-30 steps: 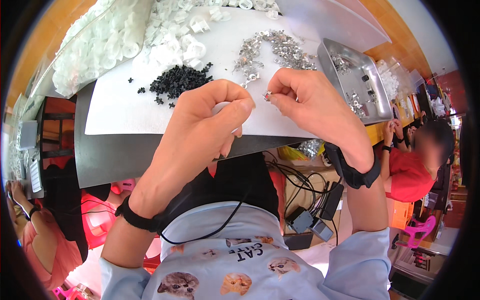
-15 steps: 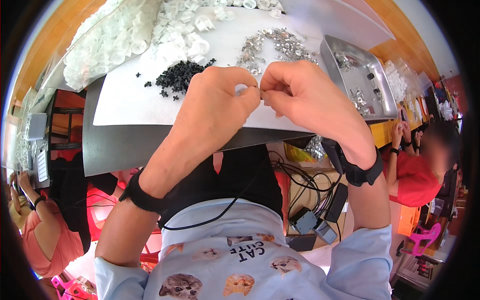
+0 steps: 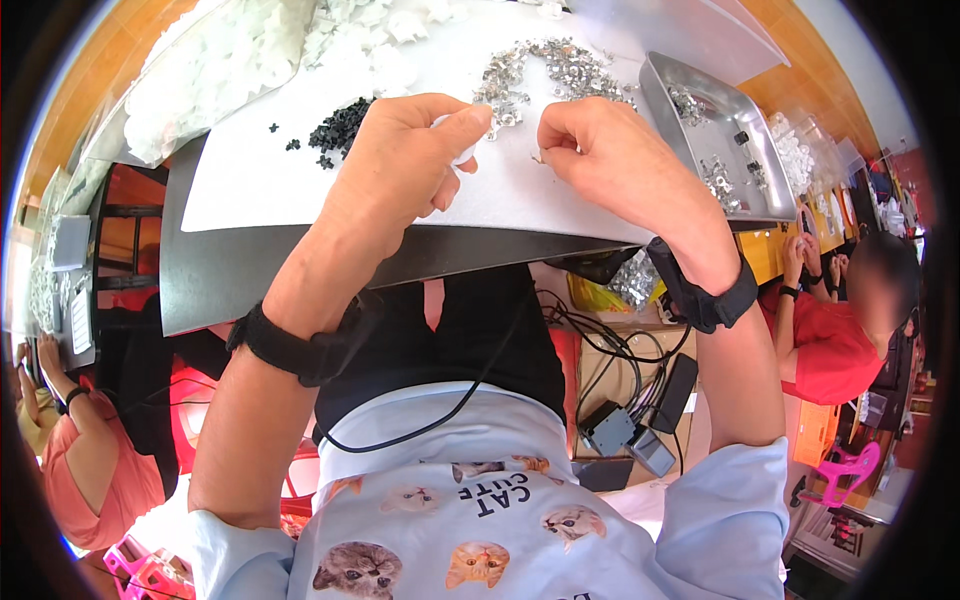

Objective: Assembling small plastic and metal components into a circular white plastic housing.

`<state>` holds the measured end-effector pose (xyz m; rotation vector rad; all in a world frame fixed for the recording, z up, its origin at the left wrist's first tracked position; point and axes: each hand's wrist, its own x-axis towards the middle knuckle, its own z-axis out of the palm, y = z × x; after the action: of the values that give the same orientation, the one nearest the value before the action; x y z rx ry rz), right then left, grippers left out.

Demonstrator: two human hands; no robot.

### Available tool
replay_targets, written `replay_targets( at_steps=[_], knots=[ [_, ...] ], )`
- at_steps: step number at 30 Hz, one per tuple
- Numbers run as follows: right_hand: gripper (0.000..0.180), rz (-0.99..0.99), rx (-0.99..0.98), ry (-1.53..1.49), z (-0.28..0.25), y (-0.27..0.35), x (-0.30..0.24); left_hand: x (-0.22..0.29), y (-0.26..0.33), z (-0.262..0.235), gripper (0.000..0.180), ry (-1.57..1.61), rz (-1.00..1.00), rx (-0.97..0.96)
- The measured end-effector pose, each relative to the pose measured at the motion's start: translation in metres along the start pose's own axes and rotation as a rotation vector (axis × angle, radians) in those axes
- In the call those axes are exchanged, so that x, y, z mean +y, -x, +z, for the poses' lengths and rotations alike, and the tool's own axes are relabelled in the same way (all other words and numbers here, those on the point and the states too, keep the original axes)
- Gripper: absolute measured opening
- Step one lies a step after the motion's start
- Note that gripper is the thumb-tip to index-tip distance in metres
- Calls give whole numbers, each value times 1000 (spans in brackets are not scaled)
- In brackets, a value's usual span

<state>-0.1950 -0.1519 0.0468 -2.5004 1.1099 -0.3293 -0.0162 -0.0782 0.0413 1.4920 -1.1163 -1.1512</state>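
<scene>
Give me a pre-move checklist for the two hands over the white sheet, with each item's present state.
1. Left hand pinching a small white piece: ok.
2. Right hand holding a small metal part at its fingers: cannot tell, too small.
3. The two hands apart, not touching: ok.
4. Pile of metal parts within view ahead of the hands: ok.
5. Black parts heaped apart from the metal ones: ok.
6. Metal tray lying flat to the right: ok.

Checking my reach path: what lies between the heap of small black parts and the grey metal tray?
In the head view, the pile of small silvery metal parts lies between the black heap and tray, on the white sheet.
</scene>
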Motion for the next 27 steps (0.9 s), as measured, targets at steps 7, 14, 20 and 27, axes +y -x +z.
replay_targets(
  at_steps=[7,14,20,27],
  knots=[
    [9,-9,26,-10,5,2,5,-12,0,-19,32,286,43,-121],
    [13,-1,2,-355,-3,6,-9,-20,21,-18,35,649,-13,-244],
    [10,4,-53,-637,-6,9,-29,-29,30,-15,31,694,-30,-191],
    [9,-5,-104,-659,-1,8,-40,-33,35,-13,26,704,-51,-166]
  ],
)
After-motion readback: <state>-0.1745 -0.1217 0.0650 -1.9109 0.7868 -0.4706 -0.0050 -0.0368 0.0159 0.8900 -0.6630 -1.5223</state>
